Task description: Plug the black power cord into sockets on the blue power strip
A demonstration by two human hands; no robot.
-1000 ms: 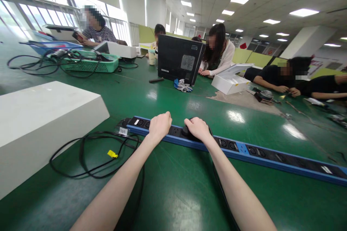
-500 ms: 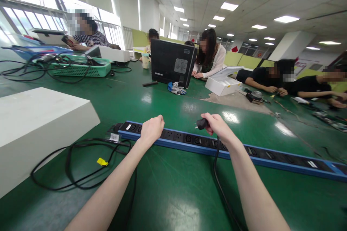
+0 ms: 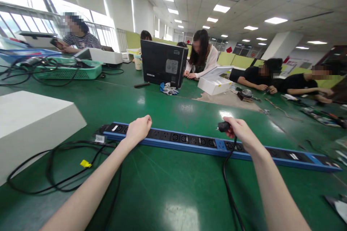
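A long blue and black power strip lies across the bench in front of me, with a row of sockets facing up. My left hand is closed over its left part, fingers curled at the far edge and partly hidden. Above the strip's right half, my right hand grips a black plug with its metal prongs pointing left. The plug is held apart from the sockets. Its black cord hangs down across the strip and runs toward me. Beside the strip's left end lies a looped black cable with a yellow tag.
A white box-shaped casing stands at the left. Behind it is a green basket of cables. A black monitor-like panel, gloves and an opened white box stand farther back. Several people sit around the bench.
My right hand has moved right along the strip with the plug. My left hand keeps its place on the strip. The whole view has shifted, so the bench things appear farther left.
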